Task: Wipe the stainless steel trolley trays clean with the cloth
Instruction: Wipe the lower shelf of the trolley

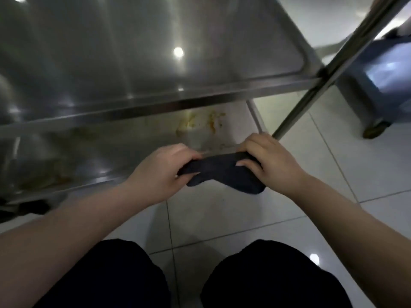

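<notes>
Holding dark cloth point(222, 172) stretched between both hands: left hand point(162, 172) pinches its left end, right hand point(269, 165) has thumb and curled fingers clamped on the right end. I see it just in front of the lower tray point(111, 150), stained orange point(200, 123); upper tray point(133, 52) above.

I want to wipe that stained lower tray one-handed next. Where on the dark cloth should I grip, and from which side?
Probably the upper band of the cloth, taken from above. It is stretched between the left hand and right hand, which pinch its ends, while a loose fold hangs below; gripped on top, that fold faces the orange stains on the lower tray.
</notes>
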A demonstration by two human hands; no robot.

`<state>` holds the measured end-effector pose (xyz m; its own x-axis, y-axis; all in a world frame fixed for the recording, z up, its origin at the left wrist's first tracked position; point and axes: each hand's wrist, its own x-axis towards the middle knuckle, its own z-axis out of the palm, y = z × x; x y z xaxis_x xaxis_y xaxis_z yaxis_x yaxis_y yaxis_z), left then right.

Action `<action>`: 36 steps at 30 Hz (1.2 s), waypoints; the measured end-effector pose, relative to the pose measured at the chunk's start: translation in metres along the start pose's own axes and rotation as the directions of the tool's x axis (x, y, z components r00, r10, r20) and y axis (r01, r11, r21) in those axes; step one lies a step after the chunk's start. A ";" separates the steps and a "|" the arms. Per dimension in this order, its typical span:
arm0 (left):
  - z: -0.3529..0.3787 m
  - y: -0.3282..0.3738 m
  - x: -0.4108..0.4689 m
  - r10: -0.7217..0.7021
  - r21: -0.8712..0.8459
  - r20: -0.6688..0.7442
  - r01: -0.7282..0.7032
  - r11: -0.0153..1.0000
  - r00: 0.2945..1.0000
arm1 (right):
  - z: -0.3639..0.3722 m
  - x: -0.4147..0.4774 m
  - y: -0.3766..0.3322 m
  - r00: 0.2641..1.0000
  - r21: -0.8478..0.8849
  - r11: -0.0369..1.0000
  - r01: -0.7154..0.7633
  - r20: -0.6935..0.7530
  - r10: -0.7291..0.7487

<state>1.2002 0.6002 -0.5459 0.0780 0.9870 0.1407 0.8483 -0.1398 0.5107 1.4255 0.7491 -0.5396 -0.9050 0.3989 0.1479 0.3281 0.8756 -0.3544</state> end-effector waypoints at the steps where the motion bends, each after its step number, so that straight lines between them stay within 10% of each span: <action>1: 0.018 -0.009 -0.004 -0.023 0.001 0.044 0.023 1.000 0.999 | 0.022 -0.007 0.009 1.000 0.008 1.000 0.004 0.019 -0.004; 9: 0.118 -0.078 -0.003 -0.329 -0.188 -0.030 0.318 0.929 0.944 | 0.144 -0.010 0.058 0.991 0.075 0.989 -0.128 -0.018 0.130; 16: 0.151 -0.089 0.016 -0.351 -0.370 -0.150 0.277 0.887 0.924 | 0.153 -0.002 0.083 0.976 0.057 0.986 -0.157 -0.147 0.164; 23: 0.147 -0.130 0.111 -0.562 -0.145 -0.272 0.545 0.826 0.781 | 0.152 0.092 0.141 0.912 -0.338 0.852 -0.399 -0.055 0.406; 28: 0.163 -0.174 0.110 -0.538 0.286 -0.236 0.587 0.758 0.809 | 0.189 0.100 0.135 0.902 -0.224 0.891 -0.394 0.094 0.422; 36: 0.170 -0.215 0.118 -0.668 0.338 -0.233 0.703 0.626 0.707 | 0.215 0.095 0.113 0.854 -0.238 0.882 -0.407 0.242 0.460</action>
<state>1.1161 0.7604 -0.7830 -0.6335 0.7725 -0.0444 0.7627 0.6331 0.1322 1.3181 0.8280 -0.7640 -0.6879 0.6777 -0.2599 0.7223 0.6743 -0.1534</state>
